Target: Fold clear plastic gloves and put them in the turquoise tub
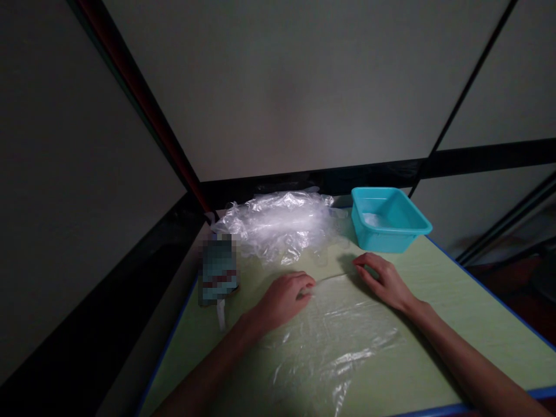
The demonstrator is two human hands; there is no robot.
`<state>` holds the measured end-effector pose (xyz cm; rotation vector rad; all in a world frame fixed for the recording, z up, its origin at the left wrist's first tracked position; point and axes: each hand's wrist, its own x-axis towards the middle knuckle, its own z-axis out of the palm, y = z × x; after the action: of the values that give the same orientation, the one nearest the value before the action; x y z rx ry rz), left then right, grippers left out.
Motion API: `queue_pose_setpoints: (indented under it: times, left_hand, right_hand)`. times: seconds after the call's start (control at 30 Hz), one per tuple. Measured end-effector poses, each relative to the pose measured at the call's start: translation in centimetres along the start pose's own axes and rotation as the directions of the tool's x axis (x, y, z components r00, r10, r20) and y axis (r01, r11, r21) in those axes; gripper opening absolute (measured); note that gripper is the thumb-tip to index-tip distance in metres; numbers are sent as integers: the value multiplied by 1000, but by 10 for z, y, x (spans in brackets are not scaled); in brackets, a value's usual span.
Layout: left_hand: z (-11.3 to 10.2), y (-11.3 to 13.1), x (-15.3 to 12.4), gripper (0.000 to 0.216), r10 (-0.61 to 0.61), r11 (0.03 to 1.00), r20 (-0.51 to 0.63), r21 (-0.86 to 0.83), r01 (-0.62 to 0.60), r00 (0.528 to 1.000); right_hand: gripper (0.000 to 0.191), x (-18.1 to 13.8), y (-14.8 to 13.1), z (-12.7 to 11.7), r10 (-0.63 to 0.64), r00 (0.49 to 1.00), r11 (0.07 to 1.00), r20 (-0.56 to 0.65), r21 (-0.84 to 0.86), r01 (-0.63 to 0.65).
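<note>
A clear plastic bag (334,330) lies spread and wrinkled on the pale green tabletop, its far edge running between my two hands. My left hand (284,298) is closed at the left end of that edge, thumb and fingers pinching the thin film. At the other end, my right hand (384,281) has its thumb and forefinger pressed together by the edge; the film at those fingertips is hard to make out. Beyond my hands sits a loose heap of clear plastic bags (282,223), crumpled and shiny.
A turquoise plastic basin (391,240) stands at the back right, with something whitish inside. On the left is a blurred-out greenish item (219,269) with a pale strip below it. Light panels (304,98) rise behind the table (460,324), which has a blue edge.
</note>
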<state>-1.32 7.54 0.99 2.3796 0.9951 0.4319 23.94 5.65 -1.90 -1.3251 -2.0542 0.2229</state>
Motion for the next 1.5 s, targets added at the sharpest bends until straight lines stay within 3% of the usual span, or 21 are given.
queue_pose_setpoints:
  times: [0.17, 0.3, 0.4, 0.6, 0.8, 1.13, 1.5]
  left_hand:
    - [-9, 6, -12, 11, -4, 989, 54, 151, -4, 999]
    - [-11, 11, -21, 31, -36, 976, 40, 214, 26, 999]
    - [-7, 19, -26, 50, -45, 962, 25, 271, 36, 999]
    - [21, 35, -20, 61, 57, 941, 51, 332, -70, 997]
    - [42, 28, -12, 60, 84, 910, 109, 397, -121, 990]
    - [45, 17, -19, 60, 128, 901, 132, 399, -171, 983]
    - [45, 17, -19, 62, 124, 911, 128, 379, -164, 984]
  right_hand:
    - [31, 0, -20, -5, -114, 973, 991, 202, -45, 126]
    - [59, -10, -30, -4, -186, 876, 955, 444, -126, 267]
    - [68, -20, -31, 1, -185, 844, 941, 504, -157, 300]
    - [73, -22, -36, 8, -196, 895, 944, 400, -170, 283]
    - [71, -20, -35, 18, -232, 872, 931, 431, -160, 327]
    - [72, -26, -19, 10, -205, 869, 921, 449, -211, 327]
    - [70, -47, 14, -8, -84, 934, 921, 348, -331, 206]
